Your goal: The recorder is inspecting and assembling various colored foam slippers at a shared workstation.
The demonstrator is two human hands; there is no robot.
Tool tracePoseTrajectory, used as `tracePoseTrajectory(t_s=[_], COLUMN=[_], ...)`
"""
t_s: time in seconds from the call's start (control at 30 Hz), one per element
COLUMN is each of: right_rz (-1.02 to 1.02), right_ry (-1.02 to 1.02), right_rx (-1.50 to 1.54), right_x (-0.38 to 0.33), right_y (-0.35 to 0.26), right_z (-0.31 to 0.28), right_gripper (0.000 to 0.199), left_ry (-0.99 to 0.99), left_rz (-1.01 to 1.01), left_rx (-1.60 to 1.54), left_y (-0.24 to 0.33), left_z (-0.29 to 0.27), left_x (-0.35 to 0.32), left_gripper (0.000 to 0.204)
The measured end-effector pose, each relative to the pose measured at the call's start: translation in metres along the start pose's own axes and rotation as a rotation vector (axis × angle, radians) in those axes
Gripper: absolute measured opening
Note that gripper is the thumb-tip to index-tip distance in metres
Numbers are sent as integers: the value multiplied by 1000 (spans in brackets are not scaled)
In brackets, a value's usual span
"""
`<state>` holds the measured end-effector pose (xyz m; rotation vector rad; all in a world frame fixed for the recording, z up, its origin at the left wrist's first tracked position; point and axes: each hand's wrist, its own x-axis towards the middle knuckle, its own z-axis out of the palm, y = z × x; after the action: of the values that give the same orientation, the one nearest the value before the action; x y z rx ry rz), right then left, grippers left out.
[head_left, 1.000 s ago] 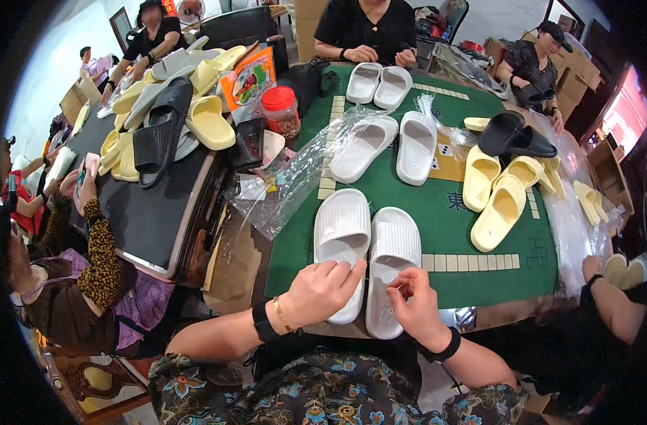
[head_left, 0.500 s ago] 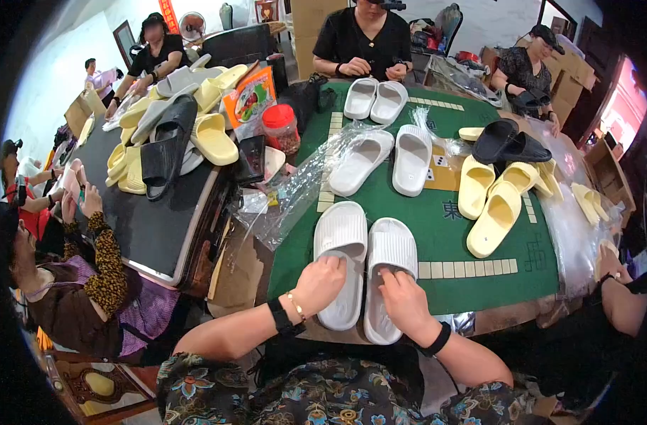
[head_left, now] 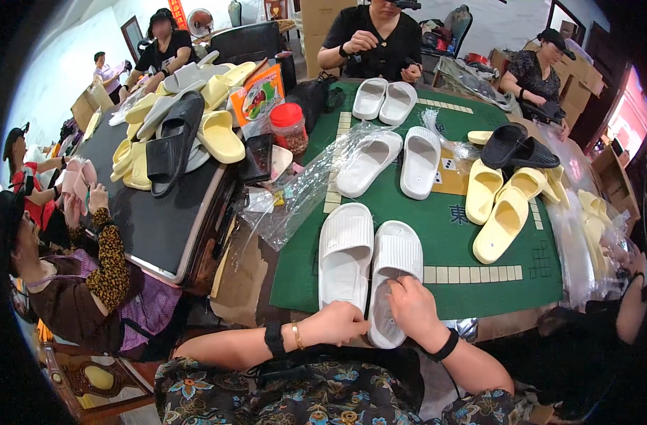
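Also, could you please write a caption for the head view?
Left hand and right hand at white slippers, which lie partly on a green mat.

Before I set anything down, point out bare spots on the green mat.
The green mat is bare between the front white slippers and yellow slippers, and below the nearest pale squares. Crowded: around the black slippers.

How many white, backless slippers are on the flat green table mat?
6: near left slipper and near right slipper; middle left slipper and middle right slipper; far left slipper and far right slipper. The pile of black and yellow slippers at right might hide more.
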<state>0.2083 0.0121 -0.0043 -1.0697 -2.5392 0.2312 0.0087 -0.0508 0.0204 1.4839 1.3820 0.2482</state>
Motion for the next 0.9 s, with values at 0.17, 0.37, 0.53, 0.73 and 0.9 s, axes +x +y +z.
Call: tracePoseTrajectory(t_s=[0.17, 0.37, 0.53, 0.73, 0.9], right_rz=[-30, 20, 29, 126, 256], right_ry=[13, 49, 57, 270, 261], right_rx=[14, 0, 52, 376, 352], right_x=[0, 7, 3, 15, 58], right_y=[1, -5, -3, 26, 72], right_z=[-1, -2, -16, -27, -24], right_gripper=[26, 36, 36, 11, 12], left_ry=[233, 633, 850, 965, 1110], left_rz=[147, 284, 343, 510, 322], left_rx=[37, 438, 664, 476, 207], left_y=[-12, -31, -35, -39, -36], left_z=[7, -13, -29, -42, -80], left_x=[-3, 41, 53, 49, 67], left_gripper=[23, 16, 19, 16, 17])
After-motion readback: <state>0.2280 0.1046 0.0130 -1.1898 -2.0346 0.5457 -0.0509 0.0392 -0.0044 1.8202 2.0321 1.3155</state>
